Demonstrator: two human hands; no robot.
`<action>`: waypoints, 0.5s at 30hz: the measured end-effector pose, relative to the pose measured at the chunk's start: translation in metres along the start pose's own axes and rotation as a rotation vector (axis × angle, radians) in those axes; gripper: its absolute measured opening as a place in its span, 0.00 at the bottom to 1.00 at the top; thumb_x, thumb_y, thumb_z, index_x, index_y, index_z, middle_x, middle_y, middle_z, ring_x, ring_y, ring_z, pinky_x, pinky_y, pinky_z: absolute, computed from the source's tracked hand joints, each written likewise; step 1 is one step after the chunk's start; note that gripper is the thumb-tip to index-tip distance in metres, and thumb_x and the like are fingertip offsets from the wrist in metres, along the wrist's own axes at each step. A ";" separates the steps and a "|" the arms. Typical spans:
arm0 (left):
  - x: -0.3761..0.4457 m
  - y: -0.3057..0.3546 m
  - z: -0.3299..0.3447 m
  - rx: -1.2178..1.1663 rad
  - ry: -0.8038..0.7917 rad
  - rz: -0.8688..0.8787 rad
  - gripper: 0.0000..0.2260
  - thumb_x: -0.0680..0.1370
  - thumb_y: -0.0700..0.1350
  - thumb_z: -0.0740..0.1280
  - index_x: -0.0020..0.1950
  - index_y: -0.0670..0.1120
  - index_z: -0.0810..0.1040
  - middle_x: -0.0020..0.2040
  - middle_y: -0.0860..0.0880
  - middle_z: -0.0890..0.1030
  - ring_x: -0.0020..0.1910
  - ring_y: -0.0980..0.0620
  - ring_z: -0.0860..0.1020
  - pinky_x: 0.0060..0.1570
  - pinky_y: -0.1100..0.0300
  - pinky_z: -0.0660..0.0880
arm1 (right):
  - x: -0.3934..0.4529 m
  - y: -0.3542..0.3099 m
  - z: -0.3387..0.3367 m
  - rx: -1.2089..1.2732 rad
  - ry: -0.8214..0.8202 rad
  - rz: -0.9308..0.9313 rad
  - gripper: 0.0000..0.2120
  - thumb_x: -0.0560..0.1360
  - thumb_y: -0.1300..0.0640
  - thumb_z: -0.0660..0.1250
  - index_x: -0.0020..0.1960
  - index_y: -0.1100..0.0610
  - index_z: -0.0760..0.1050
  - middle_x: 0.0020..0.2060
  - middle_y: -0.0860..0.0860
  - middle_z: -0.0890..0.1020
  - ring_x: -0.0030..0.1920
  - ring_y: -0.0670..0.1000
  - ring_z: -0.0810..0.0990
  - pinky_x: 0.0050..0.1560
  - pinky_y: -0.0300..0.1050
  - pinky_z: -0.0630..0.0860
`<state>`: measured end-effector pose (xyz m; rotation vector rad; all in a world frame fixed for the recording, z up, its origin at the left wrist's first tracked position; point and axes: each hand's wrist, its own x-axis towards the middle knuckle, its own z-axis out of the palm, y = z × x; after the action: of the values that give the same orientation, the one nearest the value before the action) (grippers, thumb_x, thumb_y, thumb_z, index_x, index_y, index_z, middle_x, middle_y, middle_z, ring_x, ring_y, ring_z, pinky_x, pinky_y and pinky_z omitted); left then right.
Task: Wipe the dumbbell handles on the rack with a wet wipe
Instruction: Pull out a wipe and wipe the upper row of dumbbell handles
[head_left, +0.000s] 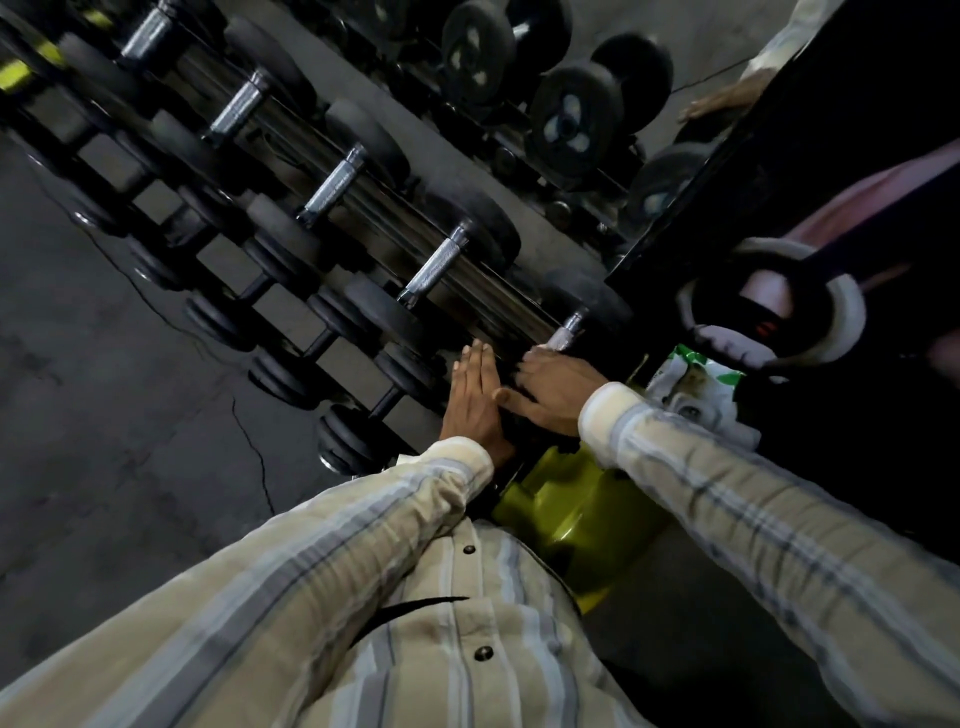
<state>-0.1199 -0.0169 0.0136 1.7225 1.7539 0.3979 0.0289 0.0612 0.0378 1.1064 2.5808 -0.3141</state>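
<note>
Dumbbell rack (498, 291), running as a diagonal from the upper left of the frame down to the centre. The knurled metal dumbbell handles (434, 265) lie in a row along it, each between dark round heads. The nearest handle (569, 332) sits just right of centre, its lower end hidden under the right hand (553, 387).

The right hand lies over that handle with fingers curled down upon it; no wet wipe can be made out beneath the fingers, so whether it holds one cannot be told. The left hand (475, 400) is flat, fingers straight and together, pressed against the dark head of the same dumbbell, holding nothing.

Handling: the dumbbells are judged heavy and rigid and need not be lifted; only the bare knurled bar between the heads is to be wrapped and rubbed. The knurling is likely to drag on a soft, damp wipe, and the heads leave a narrow space for the fingers.

Surroundings: a green-and-white packet (691, 384), possibly the wipes, lies just right of the right hand. A yellow-green object (571, 504) stands below the hands, against the person's body. A white-rimmed ring-shaped object (841, 317) sits at right. A second tier of dumbbells (566, 114) fills the upper centre, and another person's hand (722, 101) shows at upper right.
</note>
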 end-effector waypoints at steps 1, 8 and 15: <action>0.000 -0.001 0.001 0.000 0.004 0.005 0.52 0.71 0.59 0.74 0.81 0.34 0.50 0.82 0.37 0.51 0.82 0.39 0.48 0.80 0.53 0.39 | -0.002 0.002 -0.001 0.020 0.012 -0.025 0.44 0.76 0.26 0.33 0.50 0.54 0.80 0.51 0.53 0.82 0.58 0.55 0.77 0.62 0.54 0.73; -0.002 0.000 0.000 -0.018 0.008 0.011 0.63 0.62 0.71 0.72 0.81 0.35 0.48 0.83 0.39 0.50 0.83 0.41 0.47 0.81 0.48 0.43 | -0.013 0.015 -0.007 0.069 0.099 0.196 0.45 0.77 0.28 0.39 0.69 0.61 0.74 0.69 0.58 0.76 0.75 0.56 0.67 0.77 0.50 0.60; 0.000 -0.002 0.000 -0.016 0.006 0.022 0.63 0.62 0.72 0.72 0.82 0.36 0.48 0.83 0.39 0.50 0.83 0.42 0.46 0.80 0.53 0.38 | -0.030 0.012 0.003 0.133 0.073 0.141 0.48 0.77 0.28 0.33 0.76 0.62 0.66 0.75 0.58 0.69 0.79 0.55 0.61 0.80 0.49 0.54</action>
<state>-0.1211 -0.0171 0.0126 1.7326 1.7328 0.4262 0.0577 0.0481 0.0450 1.3628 2.5592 -0.4245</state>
